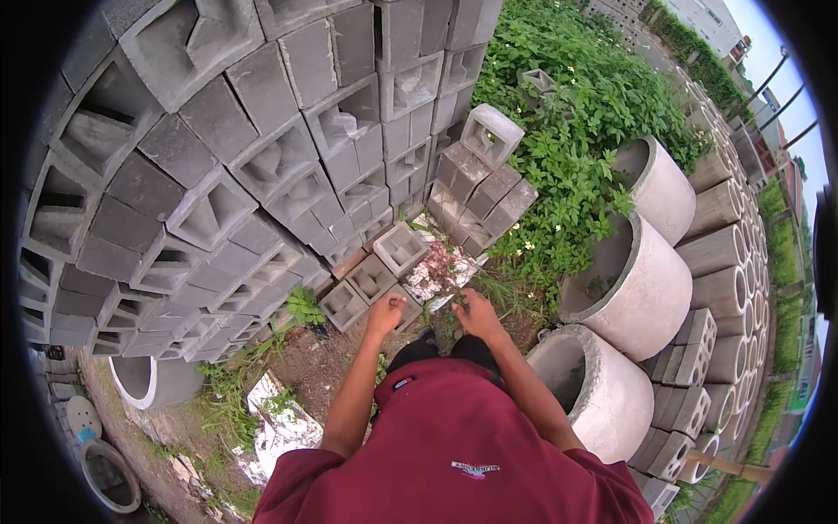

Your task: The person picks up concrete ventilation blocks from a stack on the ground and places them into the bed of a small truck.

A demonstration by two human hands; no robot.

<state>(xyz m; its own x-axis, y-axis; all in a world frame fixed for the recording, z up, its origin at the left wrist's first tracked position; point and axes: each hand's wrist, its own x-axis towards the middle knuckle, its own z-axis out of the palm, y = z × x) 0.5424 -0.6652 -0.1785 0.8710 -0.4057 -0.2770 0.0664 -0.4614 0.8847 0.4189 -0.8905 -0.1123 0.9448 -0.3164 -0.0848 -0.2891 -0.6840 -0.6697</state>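
My left hand [385, 313] reaches down with its fingers curled over the edge of a small grey hollow concrete block [408, 306] lying on the ground. Two more such blocks [344, 305] [372, 278] lie in a row just left of it, and another [400, 248] lies behind. My right hand [478, 314] is beside it, low over grass and white rubble [436, 275], fingers bent. Whether it holds anything is hidden. My dark red shirt [454, 445] fills the lower middle.
A tall stack of grey hollow blocks [218, 148] rises on the left, with a smaller pile [480, 188] behind the rubble. Large concrete pipe rings [642, 288] [602, 393] stand on the right. Green weeds [567, 113] grow at the back, and buckets [109, 476] sit lower left.
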